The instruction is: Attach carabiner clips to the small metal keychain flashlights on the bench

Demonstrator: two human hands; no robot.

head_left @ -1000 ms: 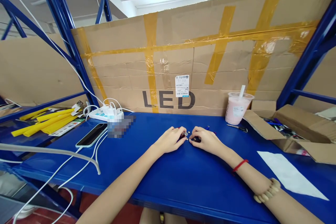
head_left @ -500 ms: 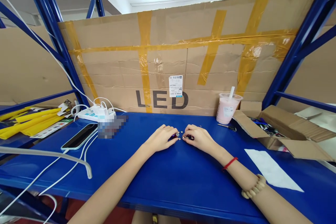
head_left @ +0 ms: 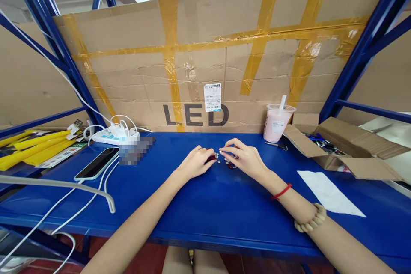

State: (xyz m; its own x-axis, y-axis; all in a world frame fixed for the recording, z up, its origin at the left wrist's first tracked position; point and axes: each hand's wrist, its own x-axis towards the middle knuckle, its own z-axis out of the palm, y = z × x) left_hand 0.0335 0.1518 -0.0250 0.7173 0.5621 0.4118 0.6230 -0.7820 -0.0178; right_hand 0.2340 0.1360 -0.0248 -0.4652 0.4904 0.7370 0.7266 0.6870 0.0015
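Both my hands rest on the blue table [head_left: 205, 209] near its middle, close together. My left hand [head_left: 194, 163] curls its fingers over a small red part [head_left: 210, 157]. My right hand [head_left: 242, 158] lies beside it, fingers partly lifted and spread, thumb and forefinger tips at several small silver button-like pieces [head_left: 218, 157]. A dark small part sits under the right palm, mostly hidden. A red string and a bead bracelet are on my right wrist.
A pink drink cup with straw [head_left: 276, 123] stands back right, next to an open cardboard box [head_left: 340, 150] of parts. White paper [head_left: 326, 192] lies right. A phone [head_left: 96, 163], power strip [head_left: 112, 137] and white cables are left. Taped cardboard wall [head_left: 205, 60] behind.
The view has tilted down and shifted slightly. My right hand's fingers have lifted and spread above the small pieces; the left hand stays curled in place.
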